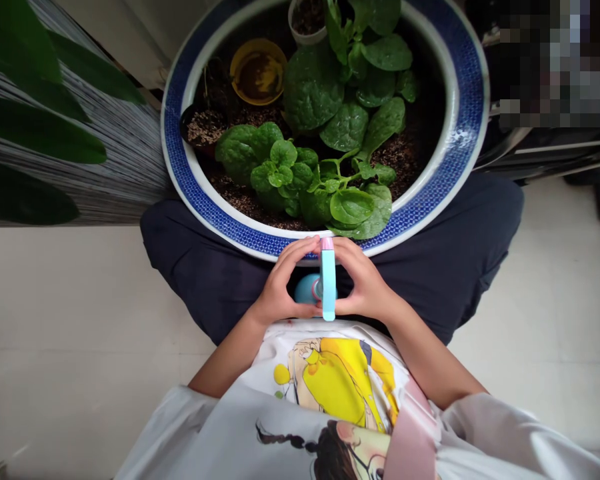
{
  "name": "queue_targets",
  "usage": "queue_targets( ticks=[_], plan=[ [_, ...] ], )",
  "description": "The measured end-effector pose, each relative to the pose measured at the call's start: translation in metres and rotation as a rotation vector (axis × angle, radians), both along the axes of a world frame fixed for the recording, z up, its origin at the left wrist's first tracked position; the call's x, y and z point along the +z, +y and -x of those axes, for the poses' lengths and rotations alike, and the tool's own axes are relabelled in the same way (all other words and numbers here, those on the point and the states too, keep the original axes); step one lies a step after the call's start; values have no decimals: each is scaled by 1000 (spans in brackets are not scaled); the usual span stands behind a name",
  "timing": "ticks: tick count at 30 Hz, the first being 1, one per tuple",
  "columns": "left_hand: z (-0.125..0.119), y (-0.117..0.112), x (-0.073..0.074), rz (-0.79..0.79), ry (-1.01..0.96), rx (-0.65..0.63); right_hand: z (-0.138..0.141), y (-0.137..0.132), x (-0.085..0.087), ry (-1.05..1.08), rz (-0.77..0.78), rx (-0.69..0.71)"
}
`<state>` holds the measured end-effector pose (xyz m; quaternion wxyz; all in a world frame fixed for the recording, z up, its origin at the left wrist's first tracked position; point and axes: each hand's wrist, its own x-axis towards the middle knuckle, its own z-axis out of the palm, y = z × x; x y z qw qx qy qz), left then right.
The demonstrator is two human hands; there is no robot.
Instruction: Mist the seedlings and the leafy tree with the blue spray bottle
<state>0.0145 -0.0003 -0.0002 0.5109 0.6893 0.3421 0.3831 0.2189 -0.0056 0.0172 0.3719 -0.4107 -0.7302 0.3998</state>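
Observation:
Between my two hands is a light blue spray bottle (328, 283) with a pink nozzle pointing away from me at the planter. The rounded body shows below the spray head, partly covered by it. My left hand (285, 283) curves round the left side, fingertips by the nozzle and thumb at the rear of the head. From the right, my right hand (364, 277) closes on the head in the same way. Just beyond the nozzle, leafy green plants (305, 173) grow in a large oval planter (220, 220) with a blue patterned rim; some leaves look wet.
A yellow dish (259, 72), a white pot (307, 21) and a small dark pot (205, 127) sit inside the planter. My crossed legs (430, 247) lie under its near rim. Large leaves (40, 140) hang at the left, before a grey stringy curtain (130, 147).

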Motion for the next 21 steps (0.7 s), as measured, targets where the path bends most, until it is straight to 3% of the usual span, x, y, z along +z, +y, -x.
queue_targets(
  ticks=[8, 21],
  plan=[
    [3, 1, 0, -62, 66, 96, 1, -3, 4, -41, 30, -1],
    [0, -3, 4, 0, -10, 141, 7, -7, 8, -18, 47, -23]
  ],
)
